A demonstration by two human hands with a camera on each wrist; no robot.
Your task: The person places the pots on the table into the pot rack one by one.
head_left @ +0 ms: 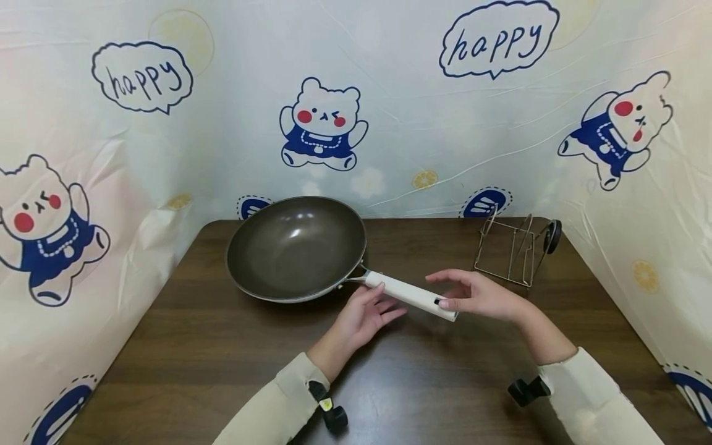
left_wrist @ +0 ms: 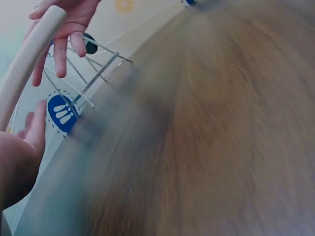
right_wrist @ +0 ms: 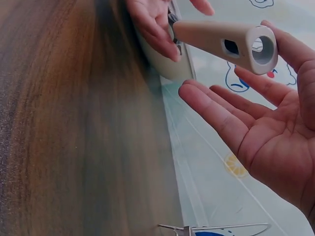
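Observation:
A dark frying pan [head_left: 297,250] with a white handle [head_left: 411,295] is at the left of the table, its handle pointing right towards me. My left hand [head_left: 364,315] is at the inner end of the handle, thumb against it and the other fingers loosely extended below. At the handle's outer end, my right hand [head_left: 473,293] has its thumb touching the tip while its fingers reach along the far side, uncurled. The right wrist view shows the hollow end of the handle [right_wrist: 231,42] above the spread fingers [right_wrist: 211,105]. Neither hand wraps round the handle.
A wire rack [head_left: 506,250] with a black round part stands at the table's back right. The brown wooden table [head_left: 183,371] ends at a printed cloth [head_left: 400,142] hung behind and at both sides.

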